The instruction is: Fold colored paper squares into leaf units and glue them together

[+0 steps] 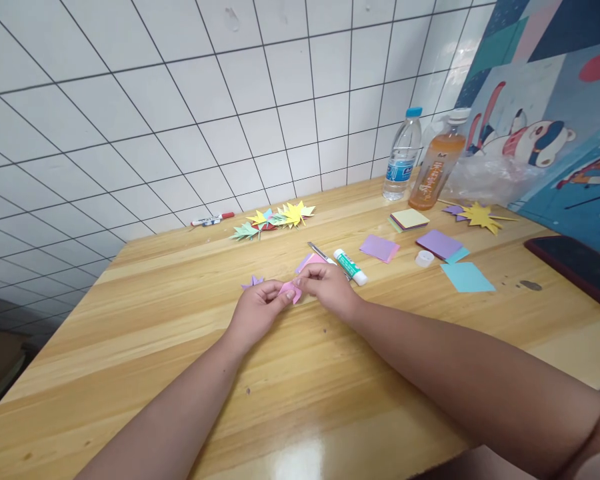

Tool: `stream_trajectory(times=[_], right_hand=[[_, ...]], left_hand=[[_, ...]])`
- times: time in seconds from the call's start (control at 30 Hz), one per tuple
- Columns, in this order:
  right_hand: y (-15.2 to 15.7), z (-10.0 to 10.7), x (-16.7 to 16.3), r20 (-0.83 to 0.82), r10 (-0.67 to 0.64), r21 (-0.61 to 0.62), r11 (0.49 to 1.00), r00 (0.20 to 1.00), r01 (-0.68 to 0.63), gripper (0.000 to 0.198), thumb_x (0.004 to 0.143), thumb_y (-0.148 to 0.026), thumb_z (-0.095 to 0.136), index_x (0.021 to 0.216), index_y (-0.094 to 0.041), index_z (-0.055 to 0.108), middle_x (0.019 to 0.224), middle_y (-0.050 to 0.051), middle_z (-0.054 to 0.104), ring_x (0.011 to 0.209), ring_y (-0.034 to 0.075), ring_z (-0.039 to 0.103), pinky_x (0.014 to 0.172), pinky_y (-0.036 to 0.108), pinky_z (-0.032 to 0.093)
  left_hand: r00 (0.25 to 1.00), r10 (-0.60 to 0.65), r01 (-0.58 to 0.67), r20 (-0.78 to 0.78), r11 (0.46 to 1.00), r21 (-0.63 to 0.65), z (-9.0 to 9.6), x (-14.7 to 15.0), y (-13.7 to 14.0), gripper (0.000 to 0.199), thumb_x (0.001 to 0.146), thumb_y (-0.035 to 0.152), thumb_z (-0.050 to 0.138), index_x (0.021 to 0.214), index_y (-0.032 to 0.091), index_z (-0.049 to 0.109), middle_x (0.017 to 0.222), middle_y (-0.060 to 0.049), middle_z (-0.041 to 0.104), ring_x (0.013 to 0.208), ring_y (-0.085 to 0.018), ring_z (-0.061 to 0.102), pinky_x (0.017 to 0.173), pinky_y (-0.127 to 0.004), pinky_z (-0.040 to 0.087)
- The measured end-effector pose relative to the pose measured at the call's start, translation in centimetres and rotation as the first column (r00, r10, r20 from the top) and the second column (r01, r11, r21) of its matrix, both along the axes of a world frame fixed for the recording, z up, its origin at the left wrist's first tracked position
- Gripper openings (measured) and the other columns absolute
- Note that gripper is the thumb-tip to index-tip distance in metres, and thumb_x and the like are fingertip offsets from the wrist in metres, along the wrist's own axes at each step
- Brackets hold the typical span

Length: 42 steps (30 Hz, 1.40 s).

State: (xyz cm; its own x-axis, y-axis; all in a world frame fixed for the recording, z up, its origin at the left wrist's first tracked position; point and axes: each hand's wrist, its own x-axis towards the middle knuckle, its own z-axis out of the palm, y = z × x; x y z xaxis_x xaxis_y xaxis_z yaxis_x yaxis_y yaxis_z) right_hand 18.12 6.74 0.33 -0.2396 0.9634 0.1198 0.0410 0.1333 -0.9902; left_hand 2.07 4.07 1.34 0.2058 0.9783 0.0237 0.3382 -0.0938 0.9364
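A small folded piece of pink paper [291,291] is pinched between both hands just above the wooden table [180,320]. My left hand [257,310] grips its left side with thumb and fingers. On its right side, the fingertips of my right hand [330,288] close on it. Behind my right hand lie a pink and purple paper stack [306,261], a slim metal-tipped tool [320,251], partly covered, and a green and white glue stick [351,267]. A purple folded paper piece [253,281] shows just beyond my left hand.
Folded paper leaf shapes [275,220] and markers [213,219] lie by the tiled wall. To the right are purple sheets [379,247], a blue sheet [467,277], a white cap [424,259], a water bottle [403,157], an orange drink bottle [437,167] and a dark phone [575,267].
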Motion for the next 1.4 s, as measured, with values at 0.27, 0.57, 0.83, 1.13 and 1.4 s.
stream_trajectory(times=[0.27, 0.57, 0.83, 1.13, 1.4], right_hand=[[0.2, 0.1, 0.0, 0.040, -0.049, 0.041, 0.998, 0.998, 0.047, 0.016, 0.071, -0.028, 0.057, 0.062, -0.015, 0.059, 0.064, -0.001, 0.058, 0.060, 0.010, 0.049, 0.057, 0.022, 0.038], [0.0, 0.2, 0.1, 0.232, -0.045, 0.088, 0.996, 0.972, 0.025, 0.015, 0.073, -0.031, 0.056, 0.067, -0.017, 0.059, 0.059, -0.004, 0.053, 0.052, 0.008, 0.043, 0.050, 0.020, 0.030], [0.1, 0.3, 0.2, 0.204, -0.019, 0.058, 0.998, 0.979, 0.007, 0.019, 0.074, -0.034, 0.055, 0.066, -0.017, 0.054, 0.057, -0.005, 0.046, 0.051, 0.008, 0.039, 0.049, 0.020, 0.028], [0.0, 0.1, 0.1, 0.095, -0.035, 0.086, 0.996, 0.995, 0.027, 0.025, 0.075, -0.038, 0.058, 0.090, -0.018, 0.059, 0.074, -0.002, 0.057, 0.062, 0.010, 0.050, 0.057, 0.021, 0.038], [-0.1, -0.6, -0.1, 0.140, -0.047, 0.070, 0.997, 0.989, 0.038, 0.024, 0.077, -0.038, 0.056, 0.067, -0.016, 0.055, 0.059, -0.004, 0.052, 0.054, 0.009, 0.045, 0.052, 0.021, 0.035]], left_hand=[[0.999, 0.041, -0.041, 0.029, 0.999, -0.011, 0.0, 0.3, 0.0, 0.031, 0.066, 0.044, 0.070, 0.078, 0.016, 0.063, 0.073, -0.001, 0.067, 0.067, -0.014, 0.060, 0.061, -0.022, 0.043], [0.961, 0.143, -0.155, 0.239, 0.987, 0.036, -0.4, -0.5, 0.3, 0.028, 0.067, 0.035, 0.071, 0.087, 0.018, 0.061, 0.086, -0.003, 0.068, 0.079, -0.016, 0.062, 0.071, -0.025, 0.045], [0.938, 0.194, -0.219, 0.286, 0.974, 0.058, -0.3, -0.6, 0.4, 0.034, 0.070, 0.029, 0.069, 0.099, 0.019, 0.056, 0.073, 0.001, 0.064, 0.072, -0.014, 0.060, 0.068, -0.023, 0.043], [0.968, 0.140, -0.154, 0.207, 0.987, 0.054, -0.4, -0.9, 0.6, 0.043, 0.070, 0.031, 0.068, 0.107, 0.018, 0.051, 0.069, 0.001, 0.066, 0.070, -0.015, 0.061, 0.069, -0.025, 0.043], [0.998, 0.067, -0.063, -0.014, 0.981, 0.182, -0.5, -0.5, -0.5, 0.042, 0.079, 0.029, 0.058, 0.118, 0.019, 0.047, 0.078, -0.001, 0.065, 0.083, -0.018, 0.062, 0.084, -0.033, 0.043]])
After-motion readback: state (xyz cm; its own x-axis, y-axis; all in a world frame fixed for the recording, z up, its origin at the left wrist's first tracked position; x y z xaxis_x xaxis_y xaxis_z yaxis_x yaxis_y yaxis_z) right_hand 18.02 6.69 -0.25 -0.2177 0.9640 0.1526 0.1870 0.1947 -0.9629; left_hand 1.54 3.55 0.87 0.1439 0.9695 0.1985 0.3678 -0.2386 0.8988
